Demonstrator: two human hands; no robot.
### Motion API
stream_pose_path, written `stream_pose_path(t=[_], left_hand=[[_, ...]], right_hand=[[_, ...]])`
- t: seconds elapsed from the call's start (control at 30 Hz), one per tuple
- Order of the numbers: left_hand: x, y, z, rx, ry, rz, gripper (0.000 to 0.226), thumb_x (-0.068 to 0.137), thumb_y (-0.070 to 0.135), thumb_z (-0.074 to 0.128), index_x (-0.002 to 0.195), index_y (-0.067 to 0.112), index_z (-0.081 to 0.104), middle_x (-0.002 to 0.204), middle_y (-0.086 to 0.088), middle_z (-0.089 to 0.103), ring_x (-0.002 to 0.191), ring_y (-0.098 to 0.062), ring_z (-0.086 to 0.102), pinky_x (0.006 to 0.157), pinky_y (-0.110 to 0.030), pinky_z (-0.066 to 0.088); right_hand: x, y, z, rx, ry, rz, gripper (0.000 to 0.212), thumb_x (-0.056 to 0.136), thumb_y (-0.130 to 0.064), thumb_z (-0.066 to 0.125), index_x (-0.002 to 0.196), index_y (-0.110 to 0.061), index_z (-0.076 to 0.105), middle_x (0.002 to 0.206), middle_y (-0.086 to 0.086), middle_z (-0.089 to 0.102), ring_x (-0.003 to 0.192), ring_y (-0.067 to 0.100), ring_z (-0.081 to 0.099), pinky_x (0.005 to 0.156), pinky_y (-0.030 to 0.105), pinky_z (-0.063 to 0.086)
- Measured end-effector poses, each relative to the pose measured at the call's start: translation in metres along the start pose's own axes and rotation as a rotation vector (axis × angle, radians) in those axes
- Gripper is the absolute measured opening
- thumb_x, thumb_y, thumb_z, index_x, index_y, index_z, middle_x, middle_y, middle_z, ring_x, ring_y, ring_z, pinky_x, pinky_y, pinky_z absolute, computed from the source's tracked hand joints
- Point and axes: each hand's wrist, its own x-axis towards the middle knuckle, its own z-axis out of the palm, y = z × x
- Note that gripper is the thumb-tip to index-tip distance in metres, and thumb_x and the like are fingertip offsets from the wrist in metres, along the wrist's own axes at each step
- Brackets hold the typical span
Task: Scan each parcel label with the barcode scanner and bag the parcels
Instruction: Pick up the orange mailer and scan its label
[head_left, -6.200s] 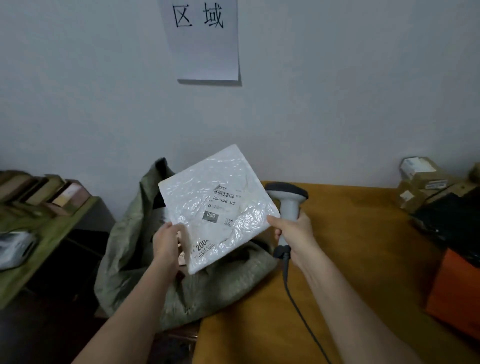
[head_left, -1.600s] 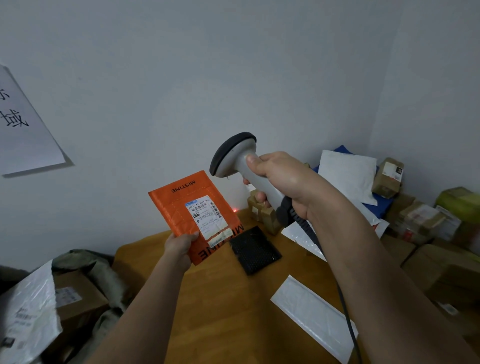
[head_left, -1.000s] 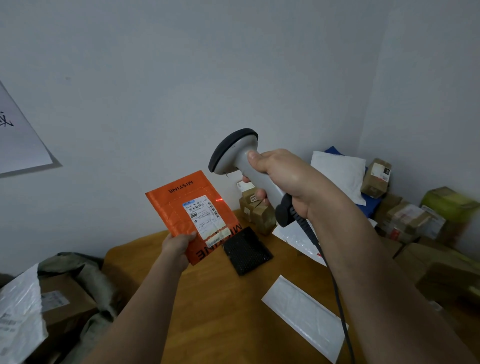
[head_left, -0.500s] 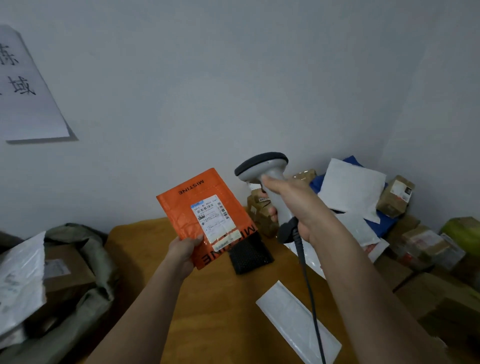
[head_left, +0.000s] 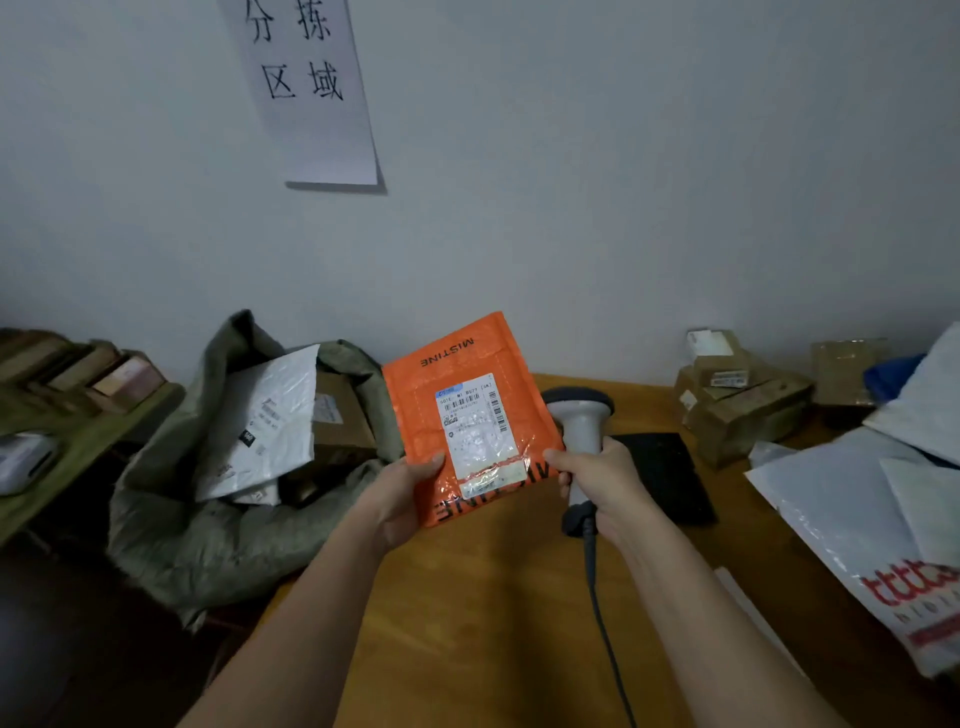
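Orange parcel (head_left: 470, 415) pinched btwn both hands, R hand (head_left: 602, 483) also round scanner (head_left: 581, 441).

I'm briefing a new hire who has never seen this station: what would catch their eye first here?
The bright orange parcel, held up mid-frame by the left hand with its white label facing the camera. Just right of it, the right hand grips the grey barcode scanner over the wooden table. Left of the table, an open green sack holds a white parcel.

Orange parcel (head_left: 470, 415) held upright over table edge, white label (head_left: 475, 426) facing up; grey barcode scanner (head_left: 579, 431) just right, bag (head_left: 208, 519) left.
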Motion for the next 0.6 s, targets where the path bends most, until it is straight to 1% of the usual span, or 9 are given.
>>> stream_pose_path(t=[0.07,0.13,0.2,0.27,0.33,0.4,0.5,0.53,0.6], left_hand=[[0.005,0.015,-0.030,-0.014,0.144,0.054,0.033,0.095,0.031,0.058,0.119,0.008,0.058,0.110,-0.014,0.068,0.102,-0.031,0.063,0.089,-0.046,0.052],[0.018,0.030,-0.069,0.023,0.378,0.141,0.035,0.093,0.032,0.061,0.118,0.007,0.058,0.107,-0.013,0.067,0.094,-0.029,0.063,0.087,-0.043,0.053],[0.026,0.044,-0.112,0.167,0.702,0.179,0.028,0.090,0.020,0.062,0.116,0.008,0.059,0.120,-0.015,0.059,0.092,-0.030,0.062,0.081,-0.039,0.055],[0.029,0.057,-0.153,0.336,0.908,0.183,0.028,0.088,0.010,0.056,0.115,0.007,0.060,0.141,-0.015,0.037,0.090,-0.033,0.057,0.079,-0.034,0.049],[0.031,0.072,-0.193,0.460,0.988,0.188,0.032,0.089,0.007,0.051,0.119,0.008,0.060,0.151,-0.012,0.016,0.091,-0.038,0.054,0.084,-0.034,0.045],[0.033,0.087,-0.231,0.588,1.007,0.136,0.039,0.088,0.009,0.052,0.126,0.011,0.059,0.157,-0.011,0.005,0.096,-0.041,0.056,0.097,-0.038,0.044],[0.039,0.107,-0.276,0.679,1.025,0.035,0.047,0.090,0.014,0.056,0.136,0.013,0.053,0.160,-0.010,-0.014,0.117,-0.040,0.052,0.107,-0.038,0.037],[0.041,0.111,-0.286,0.696,1.024,-0.010,0.046,0.091,0.015,0.057,0.136,0.007,0.051,0.160,-0.012,-0.014,0.123,-0.040,0.048,0.107,-0.038,0.036],[0.041,0.118,-0.303,0.723,1.045,-0.035,0.046,0.091,0.011,0.056,0.132,-0.009,0.048,0.156,-0.024,0.014,0.127,-0.042,0.043,0.104,-0.041,0.036]], right_hand=[[0.003,-0.003,0.029,0.017,0.023,-0.029,0.027,0.085,-0.008,0.074,0.108,-0.007,0.059,0.082,0.011,0.063,0.063,0.015,0.058,0.059,0.029,0.052],[0.006,-0.005,0.058,0.044,0.044,-0.041,0.029,0.086,-0.009,0.073,0.111,-0.007,0.058,0.083,0.011,0.063,0.062,0.014,0.058,0.057,0.028,0.051],[0.009,-0.005,0.090,0.059,0.061,-0.042,0.032,0.086,-0.009,0.073,0.113,-0.007,0.057,0.084,0.011,0.062,0.061,0.013,0.057,0.054,0.026,0.049],[0.013,-0.003,0.126,0.063,0.062,-0.038,0.033,0.086,-0.009,0.073,0.115,-0.006,0.057,0.084,0.011,0.062,0.060,0.013,0.057,0.053,0.025,0.049],[0.019,-0.001,0.165,0.056,0.058,-0.033,0.032,0.087,-0.008,0.072,0.114,-0.006,0.056,0.082,0.010,0.062,0.060,0.013,0.057,0.053,0.025,0.049],[0.025,0.004,0.205,0.060,0.052,-0.027,0.028,0.087,-0.007,0.071,0.111,-0.006,0.056,0.079,0.009,0.061,0.059,0.013,0.057,0.054,0.026,0.050],[0.035,0.016,0.259,0.051,0.060,-0.019,0.021,0.088,-0.006,0.069,0.104,-0.010,0.056,0.081,0.008,0.062,0.060,0.012,0.056,0.057,0.026,0.051],[0.038,0.022,0.274,0.043,0.069,-0.022,0.020,0.088,-0.006,0.068,0.103,-0.011,0.056,0.082,0.008,0.062,0.061,0.012,0.057,0.057,0.027,0.051],[0.045,0.033,0.301,0.030,0.093,-0.037,0.020,0.088,-0.006,0.068,0.103,-0.012,0.056,0.084,0.006,0.063,0.063,0.011,0.058,0.056,0.026,0.049]])
